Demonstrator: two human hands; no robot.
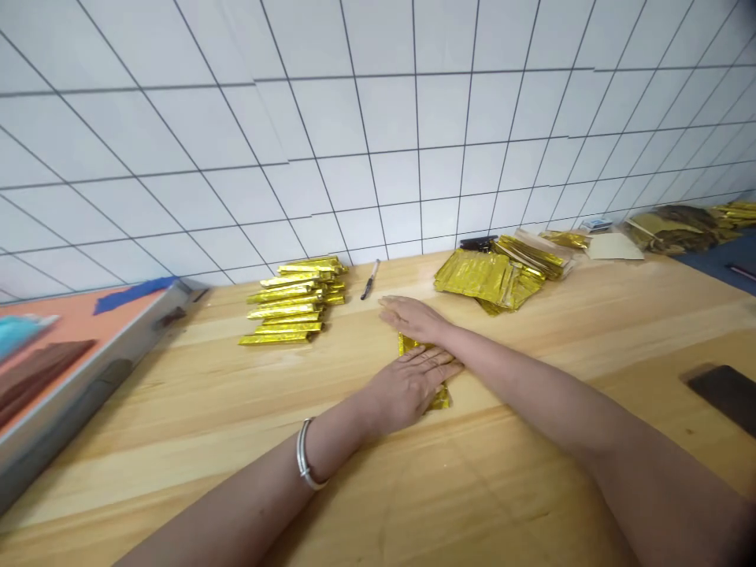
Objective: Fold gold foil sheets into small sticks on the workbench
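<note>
My left hand [407, 387] lies flat, fingers stretched out, over a piece of gold foil [440, 398] on the wooden table. Just beyond it, my right hand [413, 319] rests with its fingers extended at the far end of the same foil. Both palms cover most of the piece, so only its ends show. Left of my hands is a stack of narrow folded gold foil strips [289, 303]. To the right, a pile of flat gold foil sheets [490, 279] lies near the wall.
A pen [370, 280] lies near the tiled wall. A dark phone-like slab [725, 394] is at the right. On the left stands a grey-edged tray [112, 346] with coloured cloth-like pieces. A pale card [615, 246] and more foil lie at the back right.
</note>
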